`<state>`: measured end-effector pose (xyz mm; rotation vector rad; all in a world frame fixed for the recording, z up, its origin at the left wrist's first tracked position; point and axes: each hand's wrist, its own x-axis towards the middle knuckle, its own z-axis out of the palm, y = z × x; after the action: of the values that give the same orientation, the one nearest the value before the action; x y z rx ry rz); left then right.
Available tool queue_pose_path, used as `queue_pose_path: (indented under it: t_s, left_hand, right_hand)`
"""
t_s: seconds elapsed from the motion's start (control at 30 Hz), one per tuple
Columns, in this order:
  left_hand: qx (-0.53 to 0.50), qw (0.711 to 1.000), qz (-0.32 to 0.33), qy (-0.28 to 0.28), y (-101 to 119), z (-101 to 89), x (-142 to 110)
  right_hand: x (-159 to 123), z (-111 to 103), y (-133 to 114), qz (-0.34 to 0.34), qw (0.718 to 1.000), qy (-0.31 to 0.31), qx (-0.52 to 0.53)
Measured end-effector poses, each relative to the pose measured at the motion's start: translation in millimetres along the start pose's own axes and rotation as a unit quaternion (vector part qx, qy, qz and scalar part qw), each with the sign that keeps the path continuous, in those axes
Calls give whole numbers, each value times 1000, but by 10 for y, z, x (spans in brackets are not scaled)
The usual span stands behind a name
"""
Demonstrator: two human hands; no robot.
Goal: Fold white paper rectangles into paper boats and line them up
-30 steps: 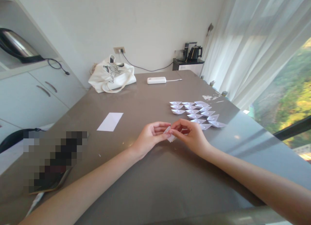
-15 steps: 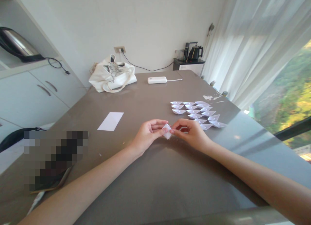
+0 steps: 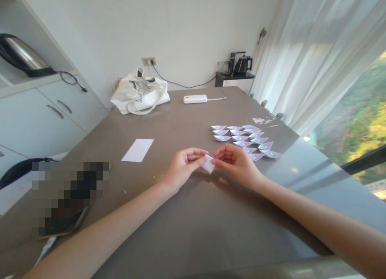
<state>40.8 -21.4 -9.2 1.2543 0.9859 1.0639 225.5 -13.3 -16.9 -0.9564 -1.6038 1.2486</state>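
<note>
Between my two hands is a small folded piece of white paper (image 3: 208, 165), roughly diamond-shaped and tilted toward me. My left hand (image 3: 184, 164) pinches its left side between thumb and fingers. On the other side, my right hand (image 3: 233, 161) grips the right corner with thumb and forefinger. Just beyond my right hand, several white folded paper boats (image 3: 241, 138) stand in rows on the table. A flat white sheet of paper (image 3: 138, 150) lies to the left of my left hand.
A white bag (image 3: 140, 95) and a white power bank (image 3: 195, 99) with a short cable are at the table's (image 3: 181, 238) far side. Paper scraps (image 3: 262, 121) lie near the right edge. A pixelated dark device (image 3: 69, 206) rests at the left.
The folded paper has turned slightly in my fingers, and a plainer face of it shows now. My right fingers have shifted a little on its corner.
</note>
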Motion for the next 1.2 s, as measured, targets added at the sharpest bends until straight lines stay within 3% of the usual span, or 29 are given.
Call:
queue_pose_path:
  t_s: [0.23,0.6,0.7,0.87,1.03,1.2]
  left_hand:
    - [15,999,16,31,24,5,2]
    - [29,999,-25,35,7,4,4]
    - [38,998,-24,35,16,1,7]
    - [30,998,-25,48,28,9,8]
    - [20,998,-30,45,-4,13,12]
    - [19,998,-23,46,-20,18,5]
  right_hand:
    - [8,-9,4,55,997,-34,-53]
    - [8,-15,-21,37,996,-64,-57]
    - [11,-11,2,60,995,-66,-42]
    - [-2,15,18,118,984,-123,-41]
    - [-29,23,-43,94,986,-96,-100]
    - [-18,38,-27,125,984,-114,-56]
